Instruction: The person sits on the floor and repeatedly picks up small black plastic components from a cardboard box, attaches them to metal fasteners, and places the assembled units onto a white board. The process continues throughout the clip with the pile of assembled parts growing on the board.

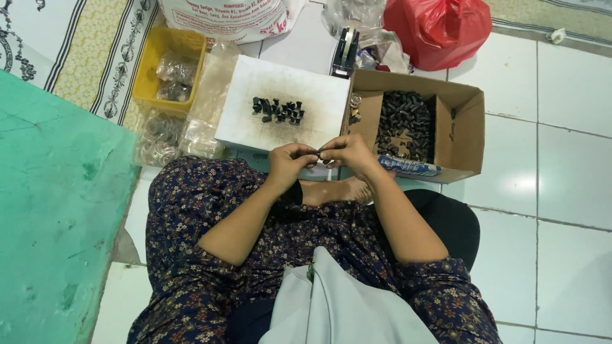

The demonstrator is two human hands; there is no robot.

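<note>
1. Head view looks down on a person seated cross-legged on a white tiled floor [561,191], lap covered by dark floral cloth, one bare foot [341,190] tucked under the forearms.
2. Both hands meet in front of the knees. The left hand [290,162] and the right hand [347,153] are each curled, fingertips pinched together on a tiny part [320,155] held between them; it is too small to tell what it is. Holding it close over the lap keeps it steady and near the eyes.
3. Just beyond the hands lies a white board [280,86], its near edge almost touching the knuckles. A cluster of small dark pieces [277,110] stands at the middle of the board, apparently set there within easy reach.
4. Touching the board's right edge sits an open cardboard box [462,127] filled with a heap of dark parts [405,121]; a white and blue tube [408,165] rests along the box's near edge.
5. Beside the board's left edge a yellow tray [162,57] holds clear bags of metal rings [172,76], and more such bags [159,137] lie on the floor at the board's near left corner.
6. Past the far edge are a tape dispenser [344,51], a red plastic bag [440,28] and a white printed sack [229,16]. A green surface [51,210] fills the left.
</note>
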